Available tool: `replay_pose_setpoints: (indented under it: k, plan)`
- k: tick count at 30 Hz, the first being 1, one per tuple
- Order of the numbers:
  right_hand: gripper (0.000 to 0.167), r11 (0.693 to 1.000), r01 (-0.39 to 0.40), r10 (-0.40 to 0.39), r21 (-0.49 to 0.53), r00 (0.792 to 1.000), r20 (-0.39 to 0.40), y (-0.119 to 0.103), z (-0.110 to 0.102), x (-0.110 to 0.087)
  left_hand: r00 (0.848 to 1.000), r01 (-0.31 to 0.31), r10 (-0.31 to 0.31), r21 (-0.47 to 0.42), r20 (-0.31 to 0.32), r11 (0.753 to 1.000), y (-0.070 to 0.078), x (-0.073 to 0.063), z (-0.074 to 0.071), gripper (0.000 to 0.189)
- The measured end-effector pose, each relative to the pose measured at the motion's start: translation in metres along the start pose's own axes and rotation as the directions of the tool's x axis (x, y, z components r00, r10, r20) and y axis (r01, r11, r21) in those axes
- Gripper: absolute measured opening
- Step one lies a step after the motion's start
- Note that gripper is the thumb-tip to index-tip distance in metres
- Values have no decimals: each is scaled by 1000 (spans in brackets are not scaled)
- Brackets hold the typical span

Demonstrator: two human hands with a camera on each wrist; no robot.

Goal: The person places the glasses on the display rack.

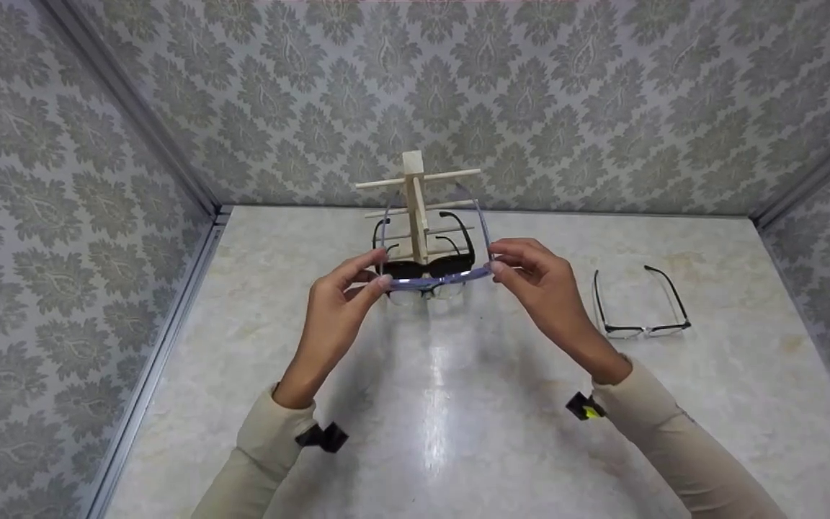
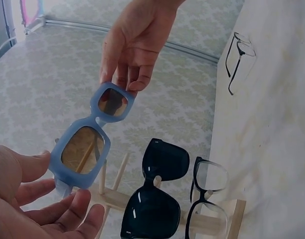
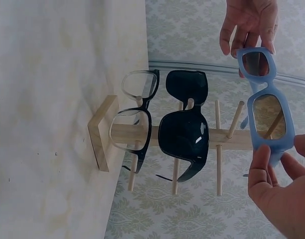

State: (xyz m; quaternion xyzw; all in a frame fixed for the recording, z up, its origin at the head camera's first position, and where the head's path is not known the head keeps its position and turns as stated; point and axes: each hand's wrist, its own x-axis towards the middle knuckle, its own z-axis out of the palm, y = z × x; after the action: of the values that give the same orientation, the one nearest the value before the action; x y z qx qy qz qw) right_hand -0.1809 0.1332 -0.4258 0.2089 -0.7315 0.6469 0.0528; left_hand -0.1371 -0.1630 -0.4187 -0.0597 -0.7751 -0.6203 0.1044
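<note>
1. Left wrist view: we see light-blue sunglasses (image 2: 91, 122) with a thick, glossy frame, squarish rounded rims and brown-tinted lenses (a wooden peg shows through the nearer one).
2. We find them raised level between the left hand (image 1: 339, 292) and the right hand (image 1: 541, 281), each pinching one outer corner between thumb and fingers, arms unfolded towards the wooden stand (image 3: 237, 140); whether they touch it, we cannot tell.
3. Right wrist view gives us black sunglasses (image 3: 183, 130) and, nearer the base, dark-rimmed clear glasses (image 3: 144, 105), both on the stand's pegs.
4. Head view shows us both beige sleeves (image 1: 264, 447), plus black-topped glasses (image 1: 647, 331) lying on the table (image 1: 516, 447) beyond the right hand, a pair outside the right wrist view.
</note>
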Motion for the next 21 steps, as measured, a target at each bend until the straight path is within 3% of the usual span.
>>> replay_pose_setpoints:
  k: [8,21]
  plan:
    - [28,1000,-4,4,-16,1000,3,0,2,12,1000,11,-11,59,2,998,-2,10,-3,44]
    - [27,998,-15,15,-54,1000,8,2,4,29,1000,7,-7,74,8,997,-5,24,-7,42]
